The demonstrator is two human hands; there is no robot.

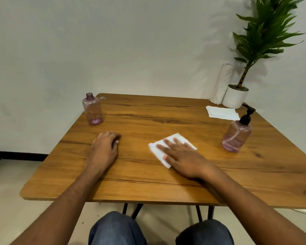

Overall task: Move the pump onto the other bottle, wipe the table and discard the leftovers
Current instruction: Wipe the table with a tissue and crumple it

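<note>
Your right hand [182, 159] lies flat on the folded white paper tissue [168, 147] in the middle of the wooden surface [166, 184], fingers straight and spread, pressing the tissue down rather than curling round it; the tissue's far corner and left edge show beyond your fingertips, while its near right part is under your palm. Your left hand [105, 147] rests on the bare wood to the left of the tissue, well apart from it, with its fingers bent under loosely and no object in its grip. The clear pink plastic bottle with the black pump [237, 134] stands upright to the right of your right hand, near but not touching the tissue, with a little pink liquid in its bottom. The other clear pink plastic bottle with an open threaded neck [92, 110] stands upright at the far left, just beside the surface's left edge and beyond your left hand. A flat stack of white paper napkins [222, 113] lies at the far right, just beyond the pump bottle, and behind it a white round pot holding a green leafy plant [235, 96] sits at the far right corner with a white paper roll [222, 84] leaning against the wall beside it. Bare wood runs between the two bottles on the far side of your hands, and a wide strip lies between your wrists and the near edge.
</note>
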